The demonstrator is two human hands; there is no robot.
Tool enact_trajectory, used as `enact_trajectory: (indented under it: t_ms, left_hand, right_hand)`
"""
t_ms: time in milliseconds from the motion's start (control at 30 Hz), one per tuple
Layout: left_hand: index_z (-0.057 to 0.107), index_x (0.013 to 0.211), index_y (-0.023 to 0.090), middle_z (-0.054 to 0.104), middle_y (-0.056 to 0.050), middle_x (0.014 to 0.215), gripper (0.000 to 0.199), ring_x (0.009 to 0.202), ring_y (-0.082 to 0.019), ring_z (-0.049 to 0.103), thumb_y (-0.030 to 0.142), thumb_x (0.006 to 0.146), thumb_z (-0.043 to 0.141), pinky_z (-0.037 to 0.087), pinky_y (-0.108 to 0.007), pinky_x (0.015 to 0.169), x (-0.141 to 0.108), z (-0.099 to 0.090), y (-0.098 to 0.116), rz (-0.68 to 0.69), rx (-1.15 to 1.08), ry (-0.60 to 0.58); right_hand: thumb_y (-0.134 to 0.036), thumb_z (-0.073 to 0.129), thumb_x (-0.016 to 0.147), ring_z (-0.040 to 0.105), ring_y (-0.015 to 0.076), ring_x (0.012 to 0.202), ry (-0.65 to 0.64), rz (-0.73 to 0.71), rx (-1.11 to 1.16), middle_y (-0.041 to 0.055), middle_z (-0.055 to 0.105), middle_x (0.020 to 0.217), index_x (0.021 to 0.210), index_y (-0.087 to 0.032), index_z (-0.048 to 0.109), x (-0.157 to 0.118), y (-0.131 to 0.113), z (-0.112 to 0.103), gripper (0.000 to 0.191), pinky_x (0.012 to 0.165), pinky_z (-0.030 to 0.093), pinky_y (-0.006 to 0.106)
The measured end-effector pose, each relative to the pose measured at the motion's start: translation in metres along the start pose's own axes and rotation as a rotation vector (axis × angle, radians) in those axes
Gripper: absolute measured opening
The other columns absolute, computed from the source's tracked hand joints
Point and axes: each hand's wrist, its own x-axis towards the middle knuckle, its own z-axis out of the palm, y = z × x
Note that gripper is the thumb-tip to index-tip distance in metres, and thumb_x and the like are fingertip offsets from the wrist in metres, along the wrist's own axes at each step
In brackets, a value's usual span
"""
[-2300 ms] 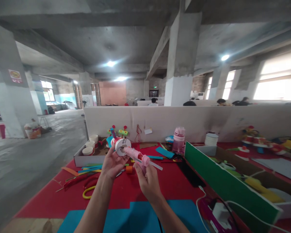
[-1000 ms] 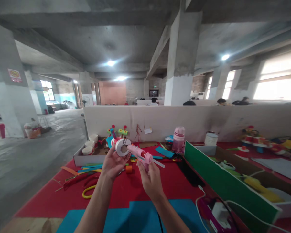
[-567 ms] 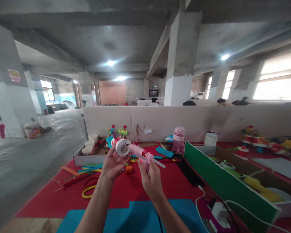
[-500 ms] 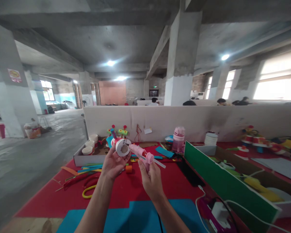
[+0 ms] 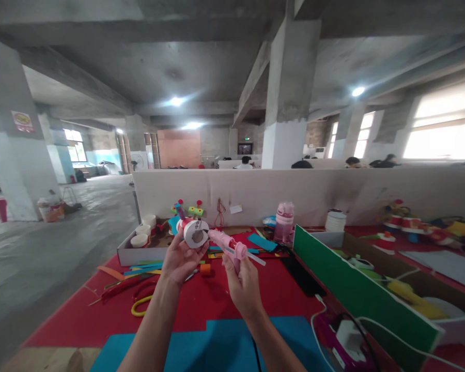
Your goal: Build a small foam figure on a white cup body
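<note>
My left hand [image 5: 177, 262] grips a red and white paper cup [image 5: 196, 233], its end turned toward me. That end is a white ring with dark print and a brownish middle, and a blue strip [image 5: 179, 211] sticks up behind it. In my right hand [image 5: 245, 289] is a pink hot glue gun [image 5: 228, 245], fingers wrapped round its handle. A clear glue stick [image 5: 257, 259] juts from the gun's back. The nozzle is close to the ring's right edge; I cannot tell whether it touches. Below lies a small orange paper roll [image 5: 205, 269].
Yellow-handled scissors [image 5: 139, 308] and coloured paper strips [image 5: 147, 267] lie left on the red tabletop [image 5: 201, 305]. A shallow box [image 5: 139, 255] holds several paper cups. Behind stands a pink bottle [image 5: 284, 222]. On the right are a phone [image 5: 303, 276], a green-sided box [image 5: 364, 289] and a purple power strip [image 5: 344, 349].
The paper cup has turned slightly in my left hand, shifting the print on its ring. The glue gun has moved a little to the right. Both hands keep their hold.
</note>
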Motion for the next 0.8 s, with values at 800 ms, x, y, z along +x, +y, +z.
enact_trajectory:
  t_ms: [800]
  left_hand:
    - [0.066, 0.11, 0.017, 0.073, -0.009, 0.1, 0.029, 0.097, -0.025, 0.067, 0.036, 0.092, 0.053, 0.053, -0.043, 0.089, 0.002, -0.0019, 0.0023, -0.006, 0.005, 0.007]
  right_hand:
    - [-0.033, 0.052, 0.094, 0.071, 0.0236, 0.086, -0.005, 0.016, 0.007, 0.0122, 0.074, 0.095, 0.105, -0.016, 0.063, -0.0024, 0.0042, 0.0006, 0.024, 0.076, 0.056, 0.032]
